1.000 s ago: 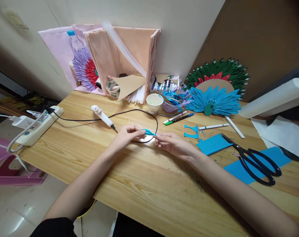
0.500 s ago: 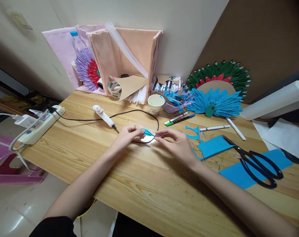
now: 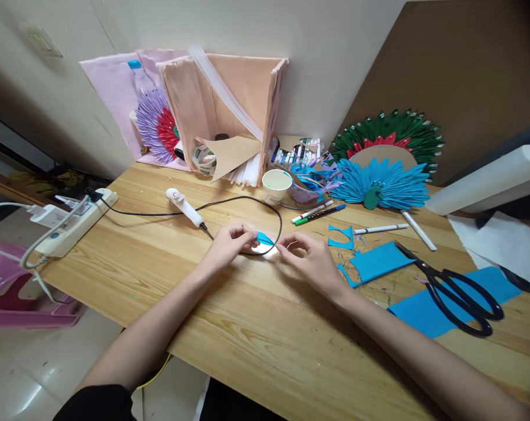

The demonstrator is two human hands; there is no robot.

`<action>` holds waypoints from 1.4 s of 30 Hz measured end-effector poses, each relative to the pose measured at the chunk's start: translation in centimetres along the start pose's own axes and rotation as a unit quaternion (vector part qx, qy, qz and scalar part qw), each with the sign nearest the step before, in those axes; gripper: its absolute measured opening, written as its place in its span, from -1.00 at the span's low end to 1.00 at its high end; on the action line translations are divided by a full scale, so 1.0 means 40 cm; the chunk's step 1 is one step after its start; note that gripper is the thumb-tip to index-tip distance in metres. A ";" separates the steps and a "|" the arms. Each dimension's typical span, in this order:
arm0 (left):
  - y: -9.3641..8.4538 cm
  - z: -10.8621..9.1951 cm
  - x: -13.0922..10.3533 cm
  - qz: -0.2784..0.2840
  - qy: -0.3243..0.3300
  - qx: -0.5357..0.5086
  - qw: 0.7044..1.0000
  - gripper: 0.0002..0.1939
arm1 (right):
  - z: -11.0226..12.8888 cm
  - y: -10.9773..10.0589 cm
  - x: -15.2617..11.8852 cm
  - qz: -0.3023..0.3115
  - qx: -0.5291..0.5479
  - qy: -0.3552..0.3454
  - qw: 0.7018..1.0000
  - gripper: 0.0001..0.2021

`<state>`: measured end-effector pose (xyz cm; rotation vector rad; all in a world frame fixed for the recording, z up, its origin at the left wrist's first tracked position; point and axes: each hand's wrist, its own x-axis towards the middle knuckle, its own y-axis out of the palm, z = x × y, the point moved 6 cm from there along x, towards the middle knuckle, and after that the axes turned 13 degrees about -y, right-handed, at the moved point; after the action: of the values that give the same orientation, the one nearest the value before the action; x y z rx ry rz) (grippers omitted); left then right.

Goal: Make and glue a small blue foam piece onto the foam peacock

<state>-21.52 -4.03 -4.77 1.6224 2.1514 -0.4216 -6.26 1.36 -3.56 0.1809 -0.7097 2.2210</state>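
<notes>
Left hand: the thumb and forefinger of the left hand (image 3: 229, 242) are closed on the wide end of a small blue petal (image 3: 265, 239).
Right hand: coming in from the other side, the right hand (image 3: 312, 257) has its thumb and forefinger together, pinching the petal's pointed tip.
Petal: it's held between the two hands, near the middle of the frame, over a bright patch on the wooden table (image 3: 181, 318).
Cable: a black cable (image 3: 232, 199) loops around behind the hands and runs left to a white power strip (image 3: 78, 222) at the table's left edge.
White tool: just up and left of the left hand lies a white handheld tool (image 3: 184, 209), the cable at its lower end.
Cup: above the petal, a paper cup (image 3: 277, 182) stands upright.
Pens: capped markers (image 3: 319, 214) lie side by side, right of the cup.
Blue pieces: right of the right hand are a blue offcut (image 3: 331, 239) and a blue sheet (image 3: 381, 261); farther right, black-handled scissors (image 3: 457, 296) lie across a blue strip (image 3: 431, 318).
Fans: at upper right, a blue feathery fan (image 3: 394, 186) sits before a dark green one (image 3: 426, 131).
Box: a peach open box (image 3: 241, 79) stands upper centre, a purple fan (image 3: 148, 126) to its left.
</notes>
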 end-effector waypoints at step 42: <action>0.004 -0.092 -0.077 -0.028 0.335 0.265 0.904 -0.87 | 0.040 -0.030 0.019 0.018 -0.105 -0.120 0.987 -0.92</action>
<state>-21.17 -4.81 -0.06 2.2599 2.7553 -0.5650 -6.08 1.62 -1.46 0.3351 -1.0806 2.1611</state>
